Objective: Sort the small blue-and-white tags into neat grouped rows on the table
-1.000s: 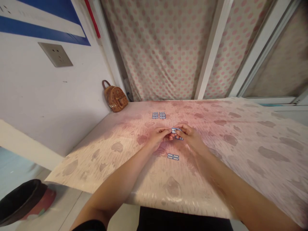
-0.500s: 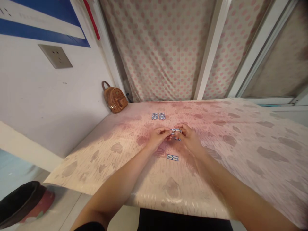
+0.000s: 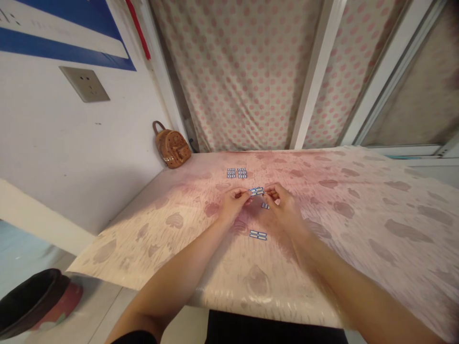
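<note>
Between my two hands, above the table, is a small blue-and-white label sheet [image 3: 256,191] with white rectangles. My left hand [image 3: 234,203] pinches its left end between thumb and fingers. At the right end, the fingers of my right hand [image 3: 283,203] are curled with thumb and fingertips against the edge. Under my right hand a piece with white blocks [image 3: 265,206] lies partly covered. Nearer to me lies a flat label sheet [image 3: 258,235] with several white rectangles. Beyond my hands rest two small label sheets [image 3: 231,173] [image 3: 242,173], side by side.
A patterned cloth [image 3: 211,258] covers the table. A small brown backpack [image 3: 173,148] stands at the far left corner against the wall. Behind the table hangs a dotted curtain [image 3: 244,71]. A dark-rimmed pot [image 3: 53,306] stands on the floor at left.
The held label sheet has tilted so that more of its face shows, and it has shifted slightly left. My right fingers have moved to its right edge, uncovering more of the piece beneath.
</note>
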`<move>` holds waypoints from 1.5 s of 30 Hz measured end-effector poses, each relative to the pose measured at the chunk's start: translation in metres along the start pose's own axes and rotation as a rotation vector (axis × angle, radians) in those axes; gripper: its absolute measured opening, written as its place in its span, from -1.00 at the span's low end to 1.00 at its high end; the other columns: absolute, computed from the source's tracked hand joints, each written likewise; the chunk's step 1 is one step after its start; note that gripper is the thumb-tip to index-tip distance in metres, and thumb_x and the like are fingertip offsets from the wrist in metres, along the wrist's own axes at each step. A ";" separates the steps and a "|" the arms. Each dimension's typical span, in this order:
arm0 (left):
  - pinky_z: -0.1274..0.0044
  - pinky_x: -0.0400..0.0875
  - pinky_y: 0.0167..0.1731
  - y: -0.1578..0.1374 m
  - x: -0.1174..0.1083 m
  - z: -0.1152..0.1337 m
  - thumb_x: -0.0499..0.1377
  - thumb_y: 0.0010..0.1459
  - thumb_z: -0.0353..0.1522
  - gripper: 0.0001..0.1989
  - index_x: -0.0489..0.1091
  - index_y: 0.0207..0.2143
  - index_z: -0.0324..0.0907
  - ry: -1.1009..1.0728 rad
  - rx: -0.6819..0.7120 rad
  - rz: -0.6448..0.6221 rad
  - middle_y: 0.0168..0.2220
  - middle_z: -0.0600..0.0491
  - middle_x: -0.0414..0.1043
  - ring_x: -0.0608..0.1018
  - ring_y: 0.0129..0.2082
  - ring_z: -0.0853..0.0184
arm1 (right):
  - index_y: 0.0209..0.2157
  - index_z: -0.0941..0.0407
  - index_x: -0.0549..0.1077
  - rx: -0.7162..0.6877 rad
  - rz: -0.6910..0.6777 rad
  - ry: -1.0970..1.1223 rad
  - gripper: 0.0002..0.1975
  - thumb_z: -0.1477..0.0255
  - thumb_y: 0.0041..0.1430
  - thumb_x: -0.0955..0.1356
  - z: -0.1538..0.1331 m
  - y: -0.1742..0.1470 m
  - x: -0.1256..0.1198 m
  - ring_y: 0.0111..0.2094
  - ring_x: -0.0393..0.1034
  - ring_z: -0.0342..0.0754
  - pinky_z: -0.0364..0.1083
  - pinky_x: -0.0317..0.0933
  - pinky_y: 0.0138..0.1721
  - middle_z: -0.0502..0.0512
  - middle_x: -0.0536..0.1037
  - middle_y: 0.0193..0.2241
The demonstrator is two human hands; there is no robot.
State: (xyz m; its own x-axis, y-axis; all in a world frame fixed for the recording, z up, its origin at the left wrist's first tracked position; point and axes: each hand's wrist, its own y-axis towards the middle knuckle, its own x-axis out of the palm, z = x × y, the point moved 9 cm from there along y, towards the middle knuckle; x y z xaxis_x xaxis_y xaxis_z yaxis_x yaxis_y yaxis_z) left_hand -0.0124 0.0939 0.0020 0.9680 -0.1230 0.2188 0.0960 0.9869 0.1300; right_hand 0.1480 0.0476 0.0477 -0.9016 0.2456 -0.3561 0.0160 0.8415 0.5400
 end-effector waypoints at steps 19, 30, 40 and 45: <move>0.52 0.43 -0.31 -0.004 0.002 0.009 0.38 -0.04 -0.21 -0.76 0.56 -0.42 -0.21 0.023 0.096 0.005 -0.42 0.03 0.57 0.55 -0.43 0.36 | -0.20 0.05 0.42 -0.103 -0.051 -0.004 -0.89 0.42 0.23 0.30 -0.010 -0.001 0.006 -0.25 0.42 0.00 -0.01 0.29 -0.20 0.09 0.48 -0.24; 0.62 0.32 -0.48 -0.008 0.001 0.000 0.40 -0.08 -0.18 -0.72 0.53 -0.41 -0.19 -0.040 -0.069 0.042 -0.45 0.08 0.52 0.52 -0.45 0.40 | -0.34 0.06 0.34 -0.095 -0.081 -0.061 -0.97 0.45 0.19 0.27 -0.009 -0.001 0.010 -0.37 0.35 -0.04 -0.05 0.20 -0.29 0.02 0.41 -0.39; 0.55 0.42 -0.40 0.001 -0.009 -0.005 0.40 -0.05 -0.14 -0.66 0.50 -0.40 -0.24 -0.046 -0.044 0.076 -0.47 0.04 0.50 0.49 -0.49 0.41 | -0.34 0.05 0.34 0.106 0.003 0.179 -0.89 0.32 0.14 0.33 0.023 0.004 0.002 -0.43 0.36 -0.07 -0.09 0.22 -0.36 -0.02 0.45 -0.44; 0.58 0.38 -0.44 0.003 -0.008 0.008 0.36 0.00 -0.16 -0.70 0.48 -0.42 -0.23 -0.007 0.045 0.023 -0.49 0.07 0.44 0.47 -0.49 0.41 | -0.40 0.07 0.40 0.161 0.075 0.193 -0.88 0.32 0.04 0.34 0.029 0.009 -0.007 -0.42 0.38 -0.06 -0.08 0.24 -0.35 0.01 0.50 -0.45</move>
State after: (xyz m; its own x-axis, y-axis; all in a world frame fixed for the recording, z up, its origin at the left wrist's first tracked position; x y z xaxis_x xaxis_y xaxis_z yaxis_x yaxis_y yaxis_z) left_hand -0.0217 0.0972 0.0081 0.9682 -0.1009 0.2288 0.0629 0.9838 0.1676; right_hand 0.1675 0.0671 0.0325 -0.9608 0.2266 -0.1595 0.1403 0.8942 0.4251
